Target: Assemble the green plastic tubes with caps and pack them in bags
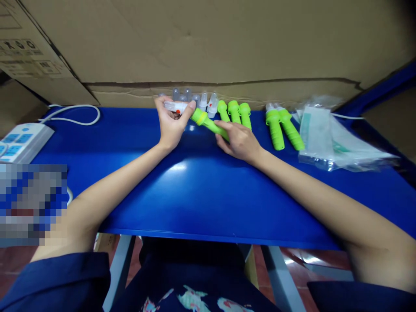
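Because the cardboard wall (pixel 227 43) stands directly along the counter's far edge, the counter (pixel 201 190) offers no room behind the parts; its near half is the open room for moving, ending in an unguarded front edge. Plastic bags (pixel 328 138) lie at the counter's right end, and a power strip (pixel 22 141) sits at its left end. The left hand (pixel 170 123) and right hand (pixel 238 141) meet above the counter's far middle. The right hand's fingers are wrapped around the lower end of a green body (pixel 208 122); the left hand's fingers are clamped on a white tube (pixel 172 105) that meets the green body's upper end. Three more green pieces (pixel 234 112) stand at the counter's far edge just beside the right hand, two others (pixel 282 128) lie further right, and clear caps (pixel 201 99) stand just behind the held parts. Likely faults: a knuckle or the green body could topple the crowded caps and standing pieces, and a loosened grip could let the tube roll towards the front edge.
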The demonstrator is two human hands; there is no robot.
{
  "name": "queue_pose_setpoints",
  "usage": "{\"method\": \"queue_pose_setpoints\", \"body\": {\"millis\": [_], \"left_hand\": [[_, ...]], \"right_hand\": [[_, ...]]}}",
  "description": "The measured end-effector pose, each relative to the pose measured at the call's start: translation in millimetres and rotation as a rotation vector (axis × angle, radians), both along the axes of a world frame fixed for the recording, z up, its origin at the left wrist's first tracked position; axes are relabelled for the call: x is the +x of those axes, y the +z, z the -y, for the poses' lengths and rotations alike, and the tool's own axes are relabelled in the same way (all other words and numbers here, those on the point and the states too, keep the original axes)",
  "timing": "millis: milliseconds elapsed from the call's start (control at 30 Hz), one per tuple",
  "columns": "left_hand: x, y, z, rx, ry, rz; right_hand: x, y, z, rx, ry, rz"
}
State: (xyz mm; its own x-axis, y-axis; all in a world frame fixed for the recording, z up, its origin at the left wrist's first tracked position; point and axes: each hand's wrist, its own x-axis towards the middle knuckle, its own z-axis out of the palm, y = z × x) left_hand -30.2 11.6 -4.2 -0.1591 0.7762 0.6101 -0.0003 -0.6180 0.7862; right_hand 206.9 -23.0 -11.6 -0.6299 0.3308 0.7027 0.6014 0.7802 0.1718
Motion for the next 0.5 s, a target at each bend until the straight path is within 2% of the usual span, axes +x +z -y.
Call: {"method": "queue_pose_setpoints", "body": {"millis": [167,333,500], "left_hand": [[2.3,-10.1,-2.5,-0.023,-0.018,0.007],[6.7,-14.5,-0.8,-0.045,-0.068,0.008],[6.6,-14.7,-1.0,-0.026,-0.040,0.042]], "right_hand": [[6.8,-2.8,0.1,-0.006,0.012,-0.090],[5.5,-2.9,-1.1,-0.056,-0.011,-0.060],[3.9,-1.2,0.6,-0.145,-0.055,-0.036]]}}
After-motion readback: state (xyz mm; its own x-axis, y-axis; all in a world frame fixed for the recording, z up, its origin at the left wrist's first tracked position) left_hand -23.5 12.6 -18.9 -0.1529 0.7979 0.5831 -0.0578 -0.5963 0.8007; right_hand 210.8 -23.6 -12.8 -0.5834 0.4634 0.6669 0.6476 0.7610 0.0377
